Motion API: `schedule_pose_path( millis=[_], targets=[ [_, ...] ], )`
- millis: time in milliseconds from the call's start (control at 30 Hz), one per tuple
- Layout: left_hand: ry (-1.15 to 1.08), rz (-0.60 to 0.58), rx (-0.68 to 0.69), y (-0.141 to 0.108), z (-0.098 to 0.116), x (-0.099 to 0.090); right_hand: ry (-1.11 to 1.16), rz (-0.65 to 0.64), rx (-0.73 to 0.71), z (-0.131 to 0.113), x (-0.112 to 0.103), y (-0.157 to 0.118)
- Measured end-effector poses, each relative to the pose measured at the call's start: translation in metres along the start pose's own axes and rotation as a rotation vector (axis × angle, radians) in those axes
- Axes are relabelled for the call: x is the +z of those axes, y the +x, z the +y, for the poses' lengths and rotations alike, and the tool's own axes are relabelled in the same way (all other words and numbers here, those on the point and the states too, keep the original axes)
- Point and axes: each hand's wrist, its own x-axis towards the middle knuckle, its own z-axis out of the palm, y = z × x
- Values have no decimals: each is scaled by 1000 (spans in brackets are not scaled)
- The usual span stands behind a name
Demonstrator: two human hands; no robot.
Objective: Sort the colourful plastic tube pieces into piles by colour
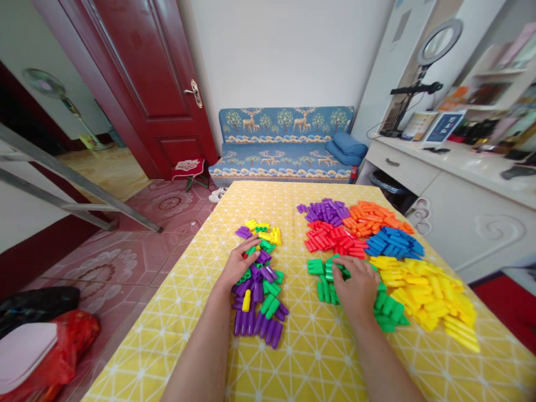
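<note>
My left hand (239,266) reaches into a mixed pile of purple plastic blocks (270,330), green ones (271,288) and yellow ones (246,300). Its thumb and fingers curl around pieces at the pile's left edge; which piece they grip is partly hidden. Over on the right, my right hand (355,282) lies above a heap of green plastic blocks (389,307). Thumb and index finger close on a green block (330,269) at that heap's upper left, and the palm covers part of the heap.
Sorted heaps of purple (326,211), red (335,240), orange (374,218), blue (394,243) and yellow blocks (431,287) lie on the right of the yellow-patterned tablecloth (167,346). Beyond the table stands a blue sofa (285,151); a white dresser (469,212) flanks it at right.
</note>
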Motion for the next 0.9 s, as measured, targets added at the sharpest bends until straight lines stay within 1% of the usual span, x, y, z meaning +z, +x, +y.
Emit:
schedule_pose_path(
  millis=[100,167,233,300,367,433,533,633,700,733,833,900],
  targets=[
    [3,5,3,0,0,1,9,7,-23,2,-1,1],
    [1,9,2,0,0,1,37,37,-42,-1,-4,2],
    [-8,13,-1,0,1,1,123,77,-66,-10,-7,3],
    [-17,20,-3,0,2,2,286,70,-95,-27,-9,2],
    [-21,24,0,0,2,2,479,-30,-113,-51,-6,-1],
    [-25,27,7,0,2,2,613,-200,-116,-76,3,-7],
    [-28,27,13,0,1,1,656,-427,-106,-107,26,-15],
    [-29,26,24,0,0,1,620,-559,-87,-124,48,-19],
    [-35,28,30,0,-2,1,593,-591,-87,-129,57,-21],
    [-40,30,31,0,-3,0,592,-587,-90,-129,59,-22],
    [-52,37,28,1,-5,0,666,-533,-76,-129,62,-24],
    [-53,37,26,1,-5,1,756,-478,-22,-129,61,-24]
  ],
)
